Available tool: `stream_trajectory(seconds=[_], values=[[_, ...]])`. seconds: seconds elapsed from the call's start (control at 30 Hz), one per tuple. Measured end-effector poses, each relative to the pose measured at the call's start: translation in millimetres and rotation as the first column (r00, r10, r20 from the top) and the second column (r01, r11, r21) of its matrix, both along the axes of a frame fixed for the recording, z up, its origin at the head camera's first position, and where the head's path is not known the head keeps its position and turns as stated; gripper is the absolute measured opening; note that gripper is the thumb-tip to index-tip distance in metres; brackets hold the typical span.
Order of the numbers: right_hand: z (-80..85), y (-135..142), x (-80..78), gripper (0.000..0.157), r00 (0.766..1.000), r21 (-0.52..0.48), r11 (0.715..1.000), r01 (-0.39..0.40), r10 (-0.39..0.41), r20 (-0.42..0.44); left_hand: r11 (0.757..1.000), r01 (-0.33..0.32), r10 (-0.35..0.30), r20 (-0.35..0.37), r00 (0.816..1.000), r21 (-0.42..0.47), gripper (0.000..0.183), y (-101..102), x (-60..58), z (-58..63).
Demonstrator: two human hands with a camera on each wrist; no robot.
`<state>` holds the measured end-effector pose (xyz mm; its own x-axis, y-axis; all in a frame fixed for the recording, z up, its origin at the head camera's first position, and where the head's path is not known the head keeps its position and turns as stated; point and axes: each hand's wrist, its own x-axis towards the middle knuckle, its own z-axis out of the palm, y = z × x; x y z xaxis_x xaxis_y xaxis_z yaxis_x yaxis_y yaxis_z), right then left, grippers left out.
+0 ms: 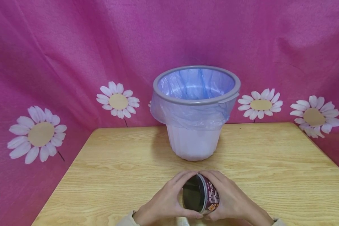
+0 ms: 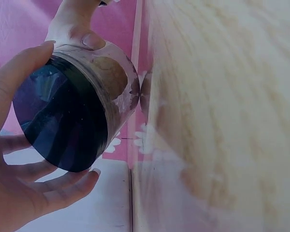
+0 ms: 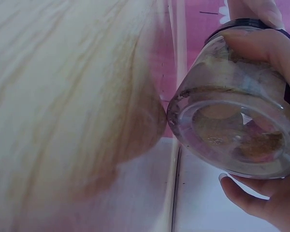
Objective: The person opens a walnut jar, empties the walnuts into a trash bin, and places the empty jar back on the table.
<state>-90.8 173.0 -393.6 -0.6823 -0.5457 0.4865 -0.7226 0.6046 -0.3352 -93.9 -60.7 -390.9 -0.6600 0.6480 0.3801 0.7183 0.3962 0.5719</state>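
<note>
A clear jar (image 1: 213, 196) with a maroon printed label and a wide black lid (image 1: 192, 194) is tilted on its side low over the table, its lid facing left. My left hand (image 1: 167, 197) grips the lid, thumb at one edge and fingers spread around the other, as the left wrist view shows. Around the body, my right hand (image 1: 232, 195) holds the jar with thumb and fingers. Its round see-through base (image 3: 232, 137) faces the right wrist camera, with brown remains inside. The lid is on the jar.
Behind the hands stands a white bin (image 1: 194, 141) with a grey rim (image 1: 196, 102) and a bluish plastic liner (image 1: 186, 116) folded over it. The wooden table (image 1: 124, 163) reaches to a pink curtain (image 1: 135, 40) with daisies at the back and sides.
</note>
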Motion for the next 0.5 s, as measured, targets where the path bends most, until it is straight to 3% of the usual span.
stream_trajectory(seconds=[0.23,0.33,0.5], values=[[-0.2,-0.2,0.7,0.109,0.999,0.006,1.0,0.022,-0.022,0.04,0.998,-0.053,0.05,0.114,0.992,0.019,0.097,0.3,2.4,1.3],[-0.1,0.0,0.8,0.11,0.999,0.006,1.0,0.022,-0.023,0.044,0.998,-0.056,0.053,0.101,0.993,0.024,0.098,0.7,2.4,0.9],[1.7,0.8,0.4,0.109,1.0,-0.016,1.0,0.011,-0.011,0.009,1.0,-0.005,0.005,0.007,1.0,-0.009,0.105,0.4,1.2,0.8]])
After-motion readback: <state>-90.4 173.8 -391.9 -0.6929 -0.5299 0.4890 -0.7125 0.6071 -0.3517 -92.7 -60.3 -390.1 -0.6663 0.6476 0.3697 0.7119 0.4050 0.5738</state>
